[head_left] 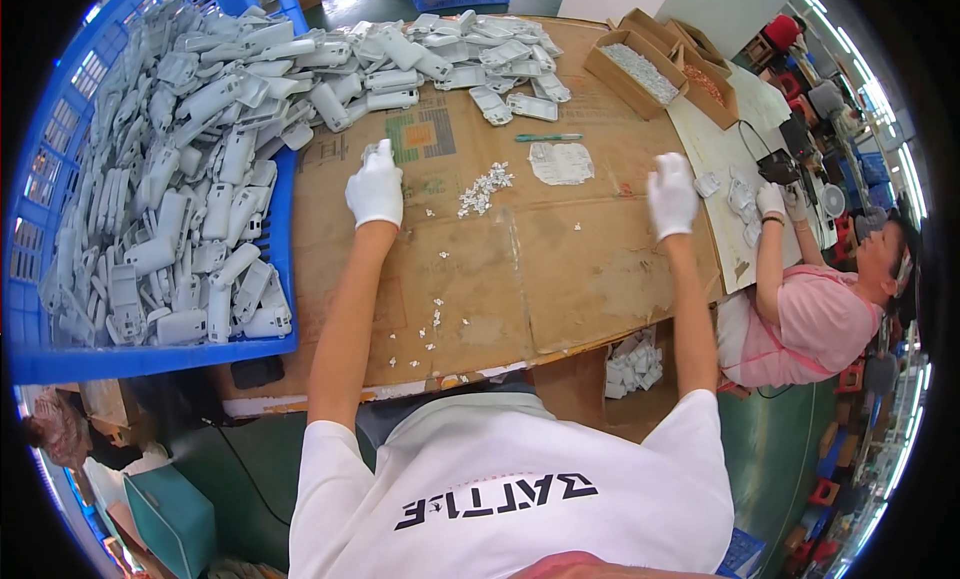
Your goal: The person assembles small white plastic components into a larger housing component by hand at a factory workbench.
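My left hand [376,187], in a white glove, is over the cardboard-covered table [460,269], just right of the blue crate. Its fingers are curled together, and whatever they may hold is hidden. Farther right, my gloved right hand [671,195] is over the cardboard's right side, its fingers smeared by motion. Between the hands lies a small heap of tiny white plastic pieces [484,190], with several more scattered toward me. Beyond them are a crumpled paper slip [561,164] and a green pen [548,138]. Light grey plastic housings [400,54] are piled along the far edge.
A large blue crate [285,249] full of grey housings stands left. Cardboard boxes [640,71] of small parts sit at the far right. A co-worker [815,319] in pink works at the adjoining table beside clear plastic pieces [742,199]. An open box of white parts [632,367] is below the table edge.
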### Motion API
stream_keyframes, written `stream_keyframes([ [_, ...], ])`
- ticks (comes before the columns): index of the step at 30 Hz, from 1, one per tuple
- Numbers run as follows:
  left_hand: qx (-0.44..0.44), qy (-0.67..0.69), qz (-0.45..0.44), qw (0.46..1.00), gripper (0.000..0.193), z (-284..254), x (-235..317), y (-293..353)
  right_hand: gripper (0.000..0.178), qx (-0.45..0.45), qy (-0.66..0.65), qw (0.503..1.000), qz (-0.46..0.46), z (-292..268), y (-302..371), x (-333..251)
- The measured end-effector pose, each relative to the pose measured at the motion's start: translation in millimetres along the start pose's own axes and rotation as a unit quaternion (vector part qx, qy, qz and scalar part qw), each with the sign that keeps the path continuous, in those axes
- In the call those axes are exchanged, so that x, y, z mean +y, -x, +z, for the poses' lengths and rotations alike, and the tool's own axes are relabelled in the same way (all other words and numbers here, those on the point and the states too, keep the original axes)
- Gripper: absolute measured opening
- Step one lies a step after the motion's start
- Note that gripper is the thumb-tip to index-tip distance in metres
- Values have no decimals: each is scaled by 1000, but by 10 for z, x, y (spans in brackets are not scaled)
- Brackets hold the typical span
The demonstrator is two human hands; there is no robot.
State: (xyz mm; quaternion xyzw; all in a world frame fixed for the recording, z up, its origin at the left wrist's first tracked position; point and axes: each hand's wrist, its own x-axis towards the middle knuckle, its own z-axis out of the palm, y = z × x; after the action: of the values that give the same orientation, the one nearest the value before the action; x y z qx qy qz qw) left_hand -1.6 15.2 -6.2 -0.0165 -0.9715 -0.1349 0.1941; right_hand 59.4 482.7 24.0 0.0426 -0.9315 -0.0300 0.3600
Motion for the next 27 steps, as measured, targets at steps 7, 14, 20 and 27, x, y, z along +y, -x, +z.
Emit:
stream_keyframes([
  [7, -56, 87, -83, 991, 43, -485, -319, 674, 15, -118, -352, 925, -77, -218, 146, -2285],
  [14, 13, -5, -166, 986, 69, -752, -185, 1187, 16, -61, -237, 957, -156, 46, 327, -2370],
  [20, -40, 38, -189, 981, 36, -655, -424, 1301, 9, -89, -175, 959, -204, -23, 198, -2404],
  [27, -156, 563, -284, 761, 45, -765, -355, 1415, 10, -176, -161, 932, -274, -67, -100, -2360],
])
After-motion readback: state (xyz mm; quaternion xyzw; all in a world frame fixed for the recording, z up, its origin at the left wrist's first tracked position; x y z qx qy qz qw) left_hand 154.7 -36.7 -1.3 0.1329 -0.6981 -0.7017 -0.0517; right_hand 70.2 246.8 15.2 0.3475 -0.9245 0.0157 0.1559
